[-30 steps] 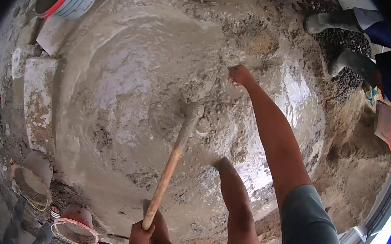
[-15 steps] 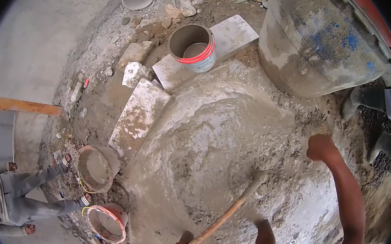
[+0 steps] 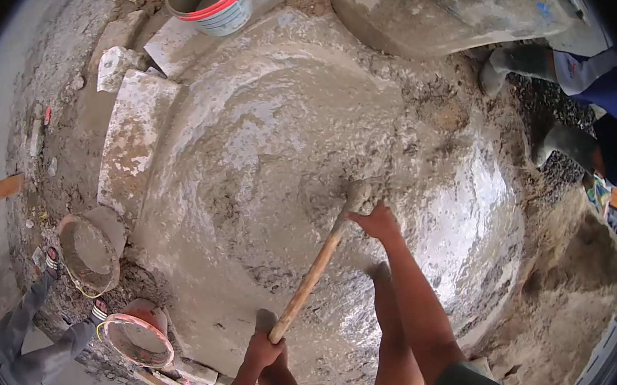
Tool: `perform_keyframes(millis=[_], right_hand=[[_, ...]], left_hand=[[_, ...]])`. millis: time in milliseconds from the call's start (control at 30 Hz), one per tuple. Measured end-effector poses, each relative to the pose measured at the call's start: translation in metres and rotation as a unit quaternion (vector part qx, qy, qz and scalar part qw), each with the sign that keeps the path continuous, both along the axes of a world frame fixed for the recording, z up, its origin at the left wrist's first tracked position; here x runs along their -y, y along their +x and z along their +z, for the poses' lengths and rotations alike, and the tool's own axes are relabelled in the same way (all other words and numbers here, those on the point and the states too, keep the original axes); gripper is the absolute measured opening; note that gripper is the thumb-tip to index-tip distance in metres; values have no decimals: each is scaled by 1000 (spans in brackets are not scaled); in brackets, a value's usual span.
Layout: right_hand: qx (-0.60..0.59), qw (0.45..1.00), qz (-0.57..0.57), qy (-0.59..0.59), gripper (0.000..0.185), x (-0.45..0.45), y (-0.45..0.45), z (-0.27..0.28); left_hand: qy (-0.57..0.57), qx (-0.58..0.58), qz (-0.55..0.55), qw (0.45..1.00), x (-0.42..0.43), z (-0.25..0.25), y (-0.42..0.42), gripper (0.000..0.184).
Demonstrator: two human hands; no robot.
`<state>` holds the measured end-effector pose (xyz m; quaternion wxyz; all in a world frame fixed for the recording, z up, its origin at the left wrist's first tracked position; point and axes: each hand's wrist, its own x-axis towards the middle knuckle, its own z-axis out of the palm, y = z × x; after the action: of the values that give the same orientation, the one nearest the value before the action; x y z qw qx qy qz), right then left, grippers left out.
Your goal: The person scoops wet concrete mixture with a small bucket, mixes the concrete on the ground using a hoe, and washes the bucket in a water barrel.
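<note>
My left hand [image 3: 263,351] is closed round the lower end of a long wooden-handled tool [image 3: 306,288]. The tool slants up and right, and its mud-coated far end sinks into a wide bed of wet grey mortar [image 3: 277,173]. What kind of head it has is hidden in the mix. My right hand [image 3: 377,223] is beside the upper handle, thumb and fingers apart, the thumb at or very near the wood. Both of my bare legs stand in the mortar, feet covered.
White blocks [image 3: 129,139] border the mortar on the left. A red-rimmed bucket [image 3: 224,15] and a big mortar-caked drum [image 3: 440,20] stand at the back. Two more buckets, one brownish [image 3: 91,250] and one orange-rimmed [image 3: 140,335], sit left near a person's legs. Another person's boots [image 3: 512,69] are at right.
My right hand has come in from the right, where it was closed and away from the tool, to the upper handle, fingers now apart. My left hand keeps its hold. The view has shifted.
</note>
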<state>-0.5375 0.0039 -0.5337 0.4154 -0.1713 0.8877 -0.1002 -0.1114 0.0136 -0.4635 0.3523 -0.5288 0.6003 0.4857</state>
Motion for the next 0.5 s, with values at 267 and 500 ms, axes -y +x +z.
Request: perform_keyframes(millis=[267,500], right_hand=[[225,742,-621,-116,21,-31,214,-72],[283,672,-631,-266,12,-90,235,38]], left_hand=[[-27,-83,1,996,-17,-32,42,32],[-18,-32,-87,996,-22,-70,70,25]])
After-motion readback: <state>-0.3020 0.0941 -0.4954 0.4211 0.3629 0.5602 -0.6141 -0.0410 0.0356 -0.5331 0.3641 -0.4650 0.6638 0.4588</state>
